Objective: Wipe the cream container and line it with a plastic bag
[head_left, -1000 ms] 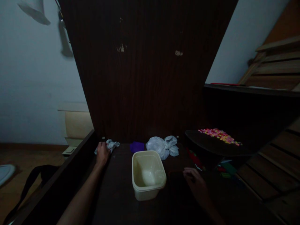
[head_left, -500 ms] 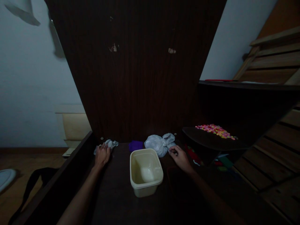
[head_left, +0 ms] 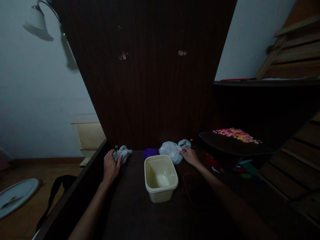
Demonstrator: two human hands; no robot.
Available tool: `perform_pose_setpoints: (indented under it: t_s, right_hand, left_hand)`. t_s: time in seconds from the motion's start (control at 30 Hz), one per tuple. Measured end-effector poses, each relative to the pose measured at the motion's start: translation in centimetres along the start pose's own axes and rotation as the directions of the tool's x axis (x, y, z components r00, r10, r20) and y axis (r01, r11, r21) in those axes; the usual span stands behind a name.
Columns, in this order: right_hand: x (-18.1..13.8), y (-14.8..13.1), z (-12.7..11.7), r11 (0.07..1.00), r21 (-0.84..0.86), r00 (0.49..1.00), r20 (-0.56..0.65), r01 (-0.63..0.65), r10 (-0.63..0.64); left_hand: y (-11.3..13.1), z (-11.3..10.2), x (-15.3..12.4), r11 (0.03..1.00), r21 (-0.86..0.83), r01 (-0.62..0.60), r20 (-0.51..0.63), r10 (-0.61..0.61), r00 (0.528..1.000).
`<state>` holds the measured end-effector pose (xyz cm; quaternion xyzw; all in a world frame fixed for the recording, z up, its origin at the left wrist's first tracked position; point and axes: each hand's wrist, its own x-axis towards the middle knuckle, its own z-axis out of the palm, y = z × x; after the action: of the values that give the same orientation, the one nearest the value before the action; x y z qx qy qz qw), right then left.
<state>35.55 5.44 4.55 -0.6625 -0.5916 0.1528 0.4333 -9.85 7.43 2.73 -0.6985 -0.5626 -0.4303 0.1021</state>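
An empty cream plastic tub (head_left: 160,178) stands open on the dark wooden desk (head_left: 130,213) between my arms. My left hand (head_left: 110,166) rests at the desk's back left, its fingers curled on a small crumpled white bag (head_left: 123,153). My right hand (head_left: 190,156) reaches to the back and grips the knotted end of a larger white plastic bag (head_left: 171,151). A purple object (head_left: 150,153) lies between the two bags, behind the tub.
A tall dark wood panel (head_left: 150,83) rises behind the desk. A dark shelf to the right carries several small pink and yellow pieces (head_left: 236,134), with red and green items below. A dark flat lid (head_left: 197,191) lies right of the tub. A white plate (head_left: 15,196) lies on the floor.
My right hand moved from the desk beside the tub up to the larger white bag and closed on its knot. My left hand stayed on the small bag. The view shifted slightly.
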Motion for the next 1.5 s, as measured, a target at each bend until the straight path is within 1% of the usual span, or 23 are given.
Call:
perform_pose_setpoints:
  t_s: [0.2,0.27,0.43,0.6,0.7,0.8,0.87,0.93,1.03,1.17,1.33,1.4,1.5]
  right_hand:
    - [0.6,-1.2,-1.3,0.990,0.126,0.996,-0.055,-0.063,0.070]
    - [0.8,-2.0,-1.8,0.980,0.183,0.993,-0.072,-0.078,0.093]
    - [1.3,-4.7,-3.3,0.941,0.330,0.988,-0.110,-0.067,0.109]
    - [1.6,-7.5,-4.5,0.886,0.462,0.986,-0.130,-0.031,0.103]
    - [1.5,-8.8,-5.0,0.846,0.532,0.985,-0.129,-0.031,0.117]
    - [1.4,-9.7,-5.2,0.801,0.597,0.984,-0.114,-0.042,0.136]
    - [1.3,-10.4,-5.2,0.767,0.640,0.984,-0.102,-0.049,0.149]
    - [1.2,-11.1,-5.2,0.732,0.679,0.983,-0.094,-0.053,0.158]
    - [1.3,-12.5,-5.4,0.683,0.729,0.983,-0.091,-0.043,0.160]
    - [1.4,-14.7,-5.9,0.624,0.781,0.985,-0.104,-0.003,0.135]
    - [0.7,-17.8,-7.0,0.560,0.827,0.988,-0.124,0.054,0.089]
    - [0.1,-18.9,-7.4,0.533,0.843,0.990,-0.123,0.066,0.073]
    - [-0.8,-20.3,-7.8,0.497,0.864,0.994,-0.108,0.081,0.027]
  left_hand:
    - [2.3,-1.0,0.6,0.990,-0.026,-0.141,-0.048,0.139,0.989]
    - [3.4,-1.3,0.9,0.987,-0.049,-0.153,-0.041,0.151,0.988]
    - [6.9,-2.3,2.0,0.978,-0.184,-0.100,0.039,0.109,0.993]
    - [11.6,-4.2,3.2,0.932,-0.363,0.007,0.159,0.054,0.986]
    - [14.6,-6.1,3.5,0.868,-0.489,0.082,0.306,0.082,0.949]
    - [17.2,-8.2,3.4,0.801,-0.578,0.154,0.486,0.186,0.854]
    - [18.6,-9.3,3.4,0.789,-0.605,0.111,0.503,0.271,0.821]
    - [19.7,-10.0,3.4,0.799,-0.600,0.047,0.491,0.321,0.810]
    - [20.8,-10.5,3.4,0.829,-0.558,-0.032,0.498,0.366,0.786]
    - [21.2,-10.6,2.9,0.846,-0.523,-0.107,0.525,0.418,0.741]
    - [20.9,-10.4,2.2,0.856,-0.511,-0.080,0.580,0.413,0.702]
    - [20.8,-10.3,2.0,0.854,-0.515,-0.075,0.583,0.414,0.699]
    - [20.5,-10.1,1.7,0.848,-0.527,-0.057,0.561,0.398,0.726]
